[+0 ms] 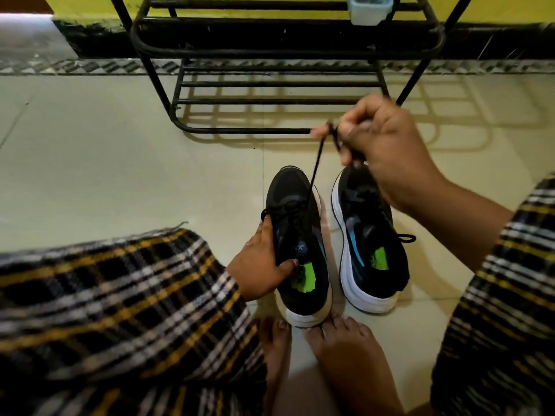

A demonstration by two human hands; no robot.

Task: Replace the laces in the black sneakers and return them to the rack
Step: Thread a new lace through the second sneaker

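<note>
Two sneakers stand side by side on the floor (120,151), toes toward 12 o'clock: the left sneaker (297,235) just beside the right sneaker (371,235). The rack (270,85) stands behind them at 12 o'clock. Bare feet (339,349) touch the left sneaker's heel at 6 o'clock.

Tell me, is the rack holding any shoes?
No shoes show on the rack; both sneakers, left and right, stand on the floor. Its top is cut off.
</note>
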